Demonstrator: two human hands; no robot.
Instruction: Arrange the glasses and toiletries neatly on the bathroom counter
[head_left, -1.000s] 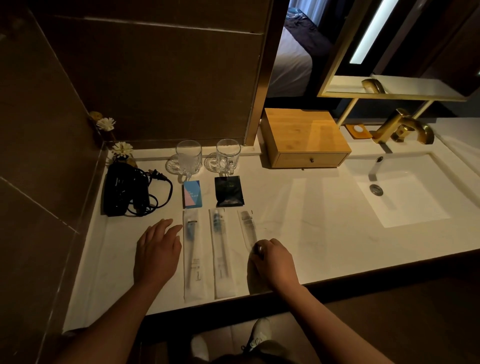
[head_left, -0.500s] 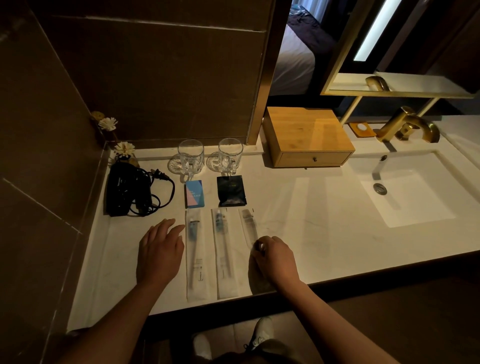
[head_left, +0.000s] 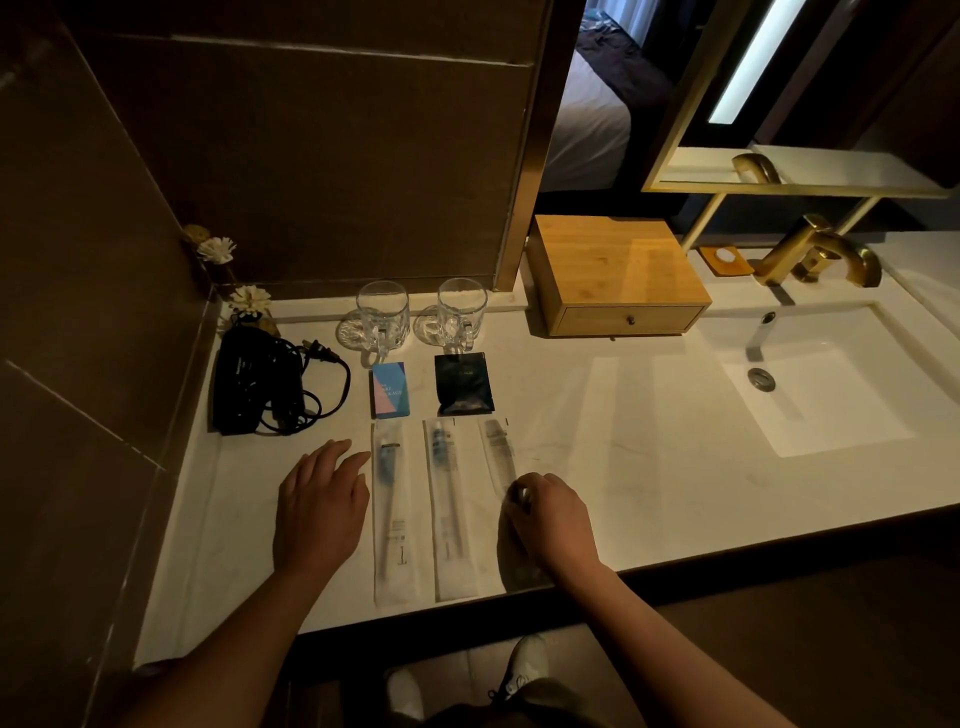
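Two clear glass mugs, left (head_left: 382, 317) and right (head_left: 461, 312), stand on coasters at the back of the white counter (head_left: 649, 467). In front of them lie a blue and pink small box (head_left: 389, 389) and a black sachet (head_left: 464, 383). Nearer me, three long wrapped toiletries lie side by side: left (head_left: 390, 514), middle (head_left: 451, 514) and right (head_left: 498, 457). My left hand (head_left: 319, 506) rests flat on the counter, fingers apart, just left of the left packet. My right hand (head_left: 548, 519) is curled with its fingertips on the right packet, covering its lower half.
A black hair dryer with coiled cord (head_left: 260, 382) lies at the left, by small flowers (head_left: 249, 301) in the corner. A wooden drawer box (head_left: 618, 275) stands at the back centre. The sink basin (head_left: 831, 384) and gold faucet (head_left: 815, 254) are to the right.
Both hands stay almost where they were. My right hand's fingers have shifted slightly on the right packet; the packets look unmoved.
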